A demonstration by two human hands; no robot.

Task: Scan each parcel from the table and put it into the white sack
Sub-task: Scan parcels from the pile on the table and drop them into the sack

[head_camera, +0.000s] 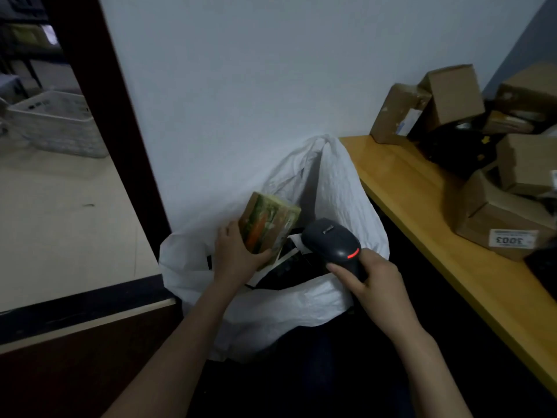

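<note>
My left hand (233, 251) grips a small printed parcel (268, 226), green and orange on its face, and holds it over the open mouth of the white sack (334, 188). My right hand (370, 279) grips the handle of a dark handheld scanner (331, 241) with a red strip lit on its head, just right of the parcel and also above the sack. Dark packages with white labels (289, 260) lie inside the sack. Several brown cardboard parcels (452, 96) are piled on the yellow wooden table (422, 200) at the right.
The sack stands against a white wall between the table and a dark door frame (114, 140). A white slatted basket (57, 125) sits on the floor beyond the doorway at the left. A box with a label reading 3003 upside down (512, 239) lies near the table's front edge.
</note>
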